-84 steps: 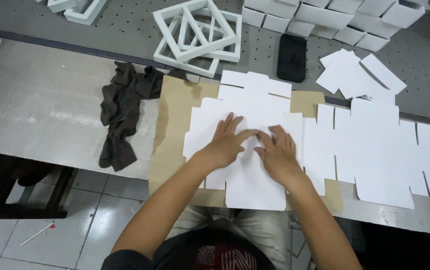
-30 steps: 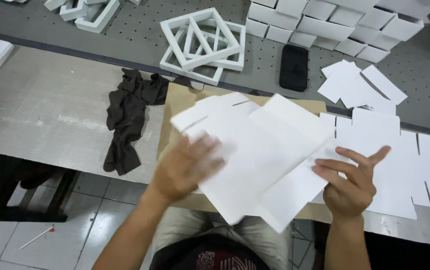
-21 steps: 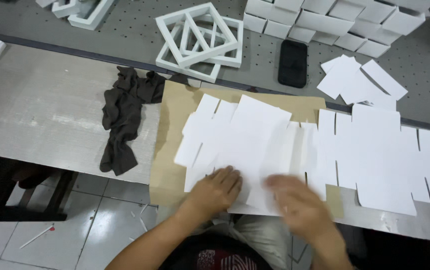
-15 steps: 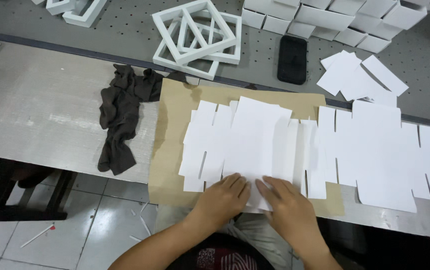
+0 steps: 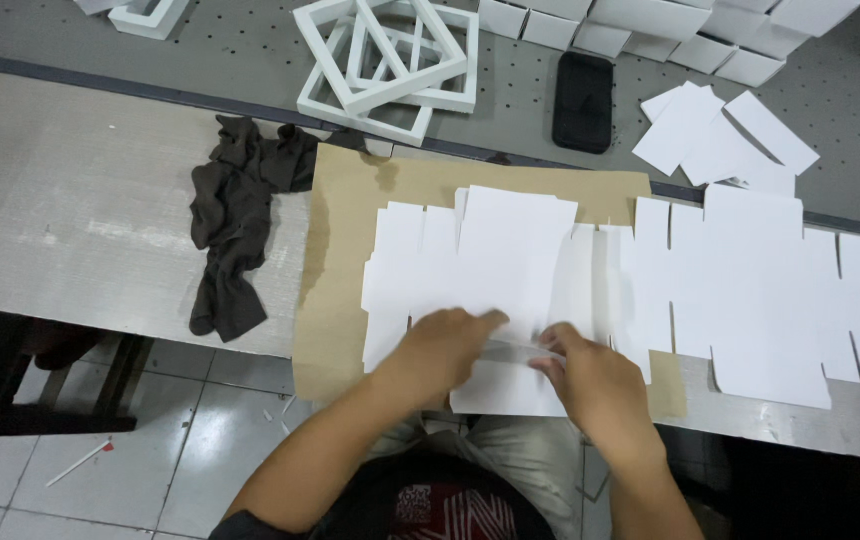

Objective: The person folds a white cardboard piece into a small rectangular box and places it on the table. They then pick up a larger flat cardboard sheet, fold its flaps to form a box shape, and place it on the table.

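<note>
Head camera, looking down: the left hand (image 5: 442,345) and right hand (image 5: 590,378) press, fingers curled, on the near edge of a white die-cut card blank (image 5: 495,270), pinching its lower flap between them. The blank lies flat on a brown cardboard sheet (image 5: 340,250) at the bench (image 5: 70,220) front. A second white blank (image 5: 760,290) lies just to its right. Left of the cardboard sits one crumpled dark cloth (image 5: 235,225). Farther back: stacked white square frames (image 5: 390,60), one black phone (image 5: 583,88), loose white card pieces (image 5: 720,135).
</note>
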